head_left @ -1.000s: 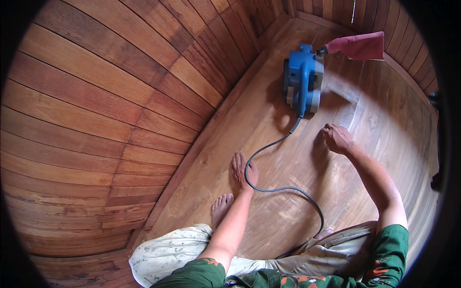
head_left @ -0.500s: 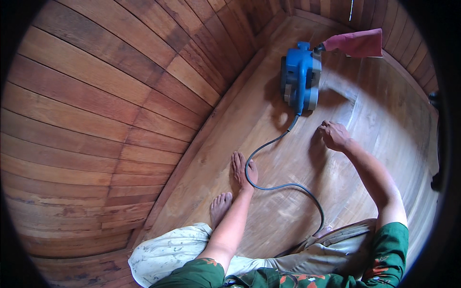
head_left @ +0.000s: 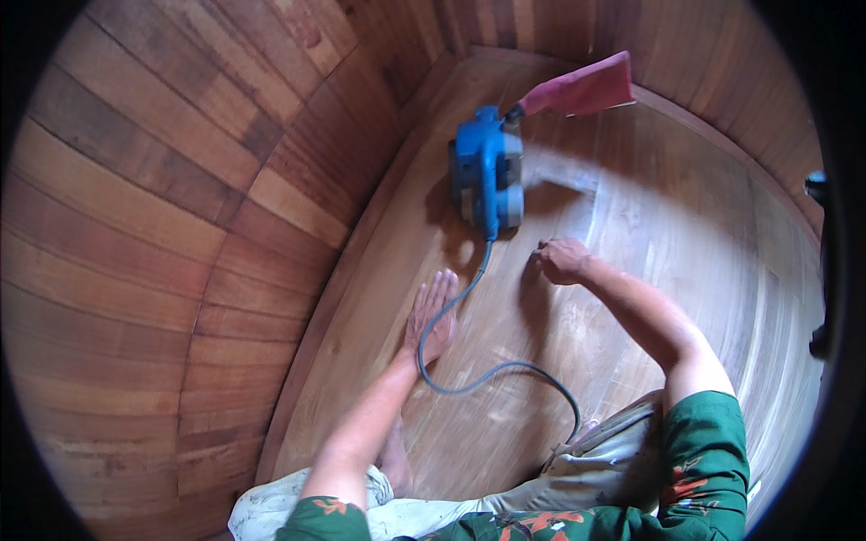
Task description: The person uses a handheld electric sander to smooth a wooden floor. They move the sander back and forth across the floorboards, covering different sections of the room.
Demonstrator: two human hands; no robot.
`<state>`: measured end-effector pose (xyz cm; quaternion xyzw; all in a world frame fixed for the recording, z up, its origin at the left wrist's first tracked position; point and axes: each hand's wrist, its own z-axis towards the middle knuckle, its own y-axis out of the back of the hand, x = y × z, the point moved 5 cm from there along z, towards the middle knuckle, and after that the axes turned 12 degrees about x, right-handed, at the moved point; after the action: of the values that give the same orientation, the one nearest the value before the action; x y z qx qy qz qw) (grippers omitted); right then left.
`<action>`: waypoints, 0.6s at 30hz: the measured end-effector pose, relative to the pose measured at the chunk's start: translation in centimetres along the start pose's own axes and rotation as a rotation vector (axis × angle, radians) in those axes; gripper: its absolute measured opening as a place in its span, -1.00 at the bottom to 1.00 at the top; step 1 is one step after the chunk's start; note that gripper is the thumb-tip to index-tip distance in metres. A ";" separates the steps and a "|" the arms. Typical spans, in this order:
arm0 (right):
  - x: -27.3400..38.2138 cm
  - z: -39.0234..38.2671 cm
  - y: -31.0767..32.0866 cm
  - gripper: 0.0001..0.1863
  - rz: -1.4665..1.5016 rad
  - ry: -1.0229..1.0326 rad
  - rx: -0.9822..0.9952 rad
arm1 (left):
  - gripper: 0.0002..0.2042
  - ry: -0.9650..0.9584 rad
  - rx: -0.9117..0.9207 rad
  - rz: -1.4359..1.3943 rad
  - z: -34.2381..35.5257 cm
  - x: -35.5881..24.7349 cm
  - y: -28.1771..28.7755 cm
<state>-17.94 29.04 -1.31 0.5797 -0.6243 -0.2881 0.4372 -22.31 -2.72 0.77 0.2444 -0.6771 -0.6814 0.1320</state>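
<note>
A blue belt sander (head_left: 487, 171) stands on the wooden floor ahead of my hands, with a dark red cloth dust bag (head_left: 586, 87) sticking out to its right. From its rear a dark power cord (head_left: 465, 390) curves back toward my knees. My left hand (head_left: 435, 316) is open, palm down with fingers stretched forward, low over the boards; the cord passes across it near the wrist. To the right, my right hand (head_left: 563, 261) is closed, its fingers curled downward just behind the sander. Whatever those fingers hold, if anything, is hidden.
A wall of reddish planks (head_left: 225, 252) curves along the left and meets a skirting strip (head_left: 347, 257). More planking (head_left: 722, 81) closes off the far side. Bright light falls across the floorboards (head_left: 686, 243) at right. Dark objects (head_left: 816, 187) show at the right rim.
My left hand has moved forward, toward the sander, its fingers now more stretched. The whole view has shifted, so the sander and right hand appear further left. The right hand stays closed.
</note>
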 end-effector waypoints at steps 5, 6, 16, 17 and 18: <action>0.0 -0.5 1.5 -0.67 0.034 -0.067 0.084 | -0.27 -0.743 0.366 0.428 -1.6 -0.9 4.2; -0.2 -0.6 1.9 -0.65 0.077 -0.082 0.073 | -0.27 -0.895 0.391 0.539 -2.7 -0.3 5.4; 0.3 2.7 8.3 -0.42 0.786 -0.201 -0.507 | -0.33 -0.417 0.623 0.130 -10.5 11.2 8.1; 0.3 3.6 8.9 -0.38 0.876 -0.256 -0.514 | -0.33 -0.279 0.706 0.090 -11.4 12.8 6.8; 0.3 3.9 8.9 -0.34 0.904 -0.282 -0.546 | -0.32 -0.228 0.715 0.010 -12.5 13.8 4.8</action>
<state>-25.56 29.65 4.70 0.0747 -0.7665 -0.2979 0.5641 -28.33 -20.78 3.86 0.1943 -0.8837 -0.4243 -0.0344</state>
